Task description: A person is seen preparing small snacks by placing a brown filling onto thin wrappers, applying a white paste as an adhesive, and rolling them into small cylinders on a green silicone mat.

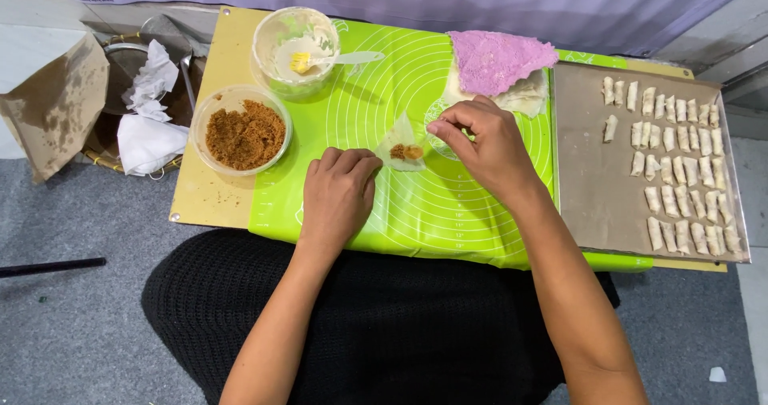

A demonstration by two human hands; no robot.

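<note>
Bright, even, diffuse light from above. Soft short shadows under left hand (336,193) and right hand (484,145) on green mat (448,205). Mild sheen on mat, no harsh glare. Focus sharp across frame, no motion blur. Slight wide-angle bending at edges; floor corners dimmer.

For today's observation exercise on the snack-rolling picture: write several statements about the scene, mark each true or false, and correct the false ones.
1. A small wrapper with a dab of brown filling lies on the green mat between the hands. True.
2. The bowl of brown filling stands on the tray. False: it stands on the yellow board, left of the mat.
3. The tray on the right holds rows of finished rolls. True.
4. The left hand grips the brush. False: the brush rests in the clear bowl.
5. The right hand is by the wrapper's right edge. True.
6. A pink cloth covers the stack of wrappers. True.
</note>
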